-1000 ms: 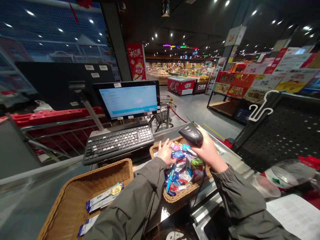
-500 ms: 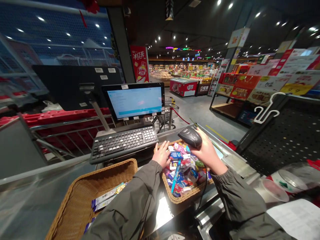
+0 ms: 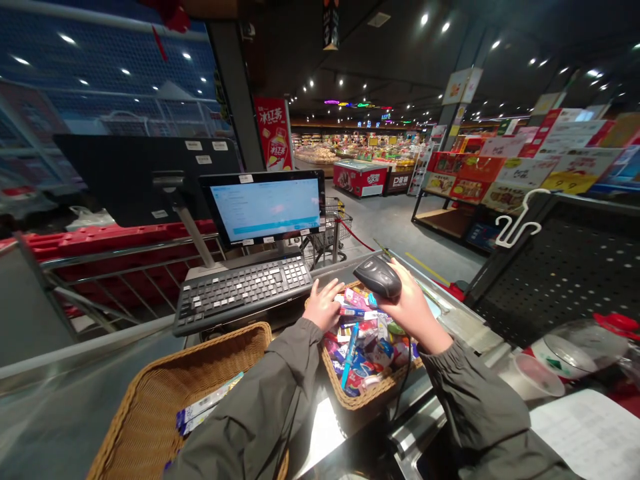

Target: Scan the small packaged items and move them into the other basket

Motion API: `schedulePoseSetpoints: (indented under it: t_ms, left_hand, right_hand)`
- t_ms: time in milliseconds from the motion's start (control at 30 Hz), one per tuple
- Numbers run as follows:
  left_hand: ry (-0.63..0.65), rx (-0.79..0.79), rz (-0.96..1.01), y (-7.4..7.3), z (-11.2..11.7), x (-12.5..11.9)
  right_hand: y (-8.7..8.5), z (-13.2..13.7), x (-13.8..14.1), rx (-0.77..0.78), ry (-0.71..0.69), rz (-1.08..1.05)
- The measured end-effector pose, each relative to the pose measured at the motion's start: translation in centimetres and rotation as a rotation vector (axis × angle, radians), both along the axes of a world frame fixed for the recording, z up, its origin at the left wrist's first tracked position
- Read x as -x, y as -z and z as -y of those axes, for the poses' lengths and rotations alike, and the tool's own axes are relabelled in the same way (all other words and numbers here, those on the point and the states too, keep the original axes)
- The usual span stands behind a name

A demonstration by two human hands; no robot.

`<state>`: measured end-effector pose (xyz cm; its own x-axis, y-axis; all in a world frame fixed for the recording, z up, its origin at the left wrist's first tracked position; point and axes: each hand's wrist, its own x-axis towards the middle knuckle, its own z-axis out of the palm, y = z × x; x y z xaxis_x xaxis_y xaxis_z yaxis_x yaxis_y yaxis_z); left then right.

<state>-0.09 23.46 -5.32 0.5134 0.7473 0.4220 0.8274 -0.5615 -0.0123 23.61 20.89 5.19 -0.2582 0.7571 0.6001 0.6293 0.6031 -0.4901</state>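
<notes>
My right hand (image 3: 413, 308) grips a black handheld barcode scanner (image 3: 379, 277), its head aimed down over a wicker basket (image 3: 367, 397) heaped with small colourful packets (image 3: 367, 340). My left hand (image 3: 323, 305) rests at the basket's left edge, fingers curled on a packet I cannot make out clearly. A second, larger wicker basket (image 3: 145, 407) lies at the lower left with a few long packets (image 3: 205, 405) in it.
A black keyboard (image 3: 243, 289) and a lit till screen (image 3: 266, 207) stand just behind the baskets. A black perforated panel (image 3: 565, 267) with a white hook rises on the right. A white cup (image 3: 533, 375) and papers (image 3: 593, 430) lie at the lower right.
The view has shifted slightly. My left hand has slid a little along the basket's left rim; the scanner has stayed over the packets.
</notes>
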Motion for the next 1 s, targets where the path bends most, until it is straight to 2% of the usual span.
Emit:
schedulePoseSetpoints:
  t_ms: [100,267,400,500,733,1000]
  left_hand:
    - [0.0,-0.071,0.036,-1.9,0.4,1.6]
    - [-0.102,-0.202,0.077,-6.0,1.8,5.2]
    - [-0.173,-0.29,0.085,-8.8,3.1,7.9]
    - [-0.216,-0.342,0.101,-10.4,4.2,9.6]
    - [-0.315,-0.416,0.116,-12.3,6.6,12.9]
    - [-0.4,-0.43,0.084,-12.5,8.5,15.3]
  right_hand:
    - [-0.1,0.1,0.4,-0.007,-0.014,0.02]
    - [-0.4,0.2,1.9,-0.019,-0.058,0.092]
    - [-1.2,0.9,3.8,-0.047,-0.103,0.166]
    - [-2.1,1.6,5.3,-0.062,-0.126,0.19]
    - [-3.0,2.8,8.8,-0.109,-0.207,0.238]
    - [-3.0,3.9,11.3,-0.129,-0.269,0.257]
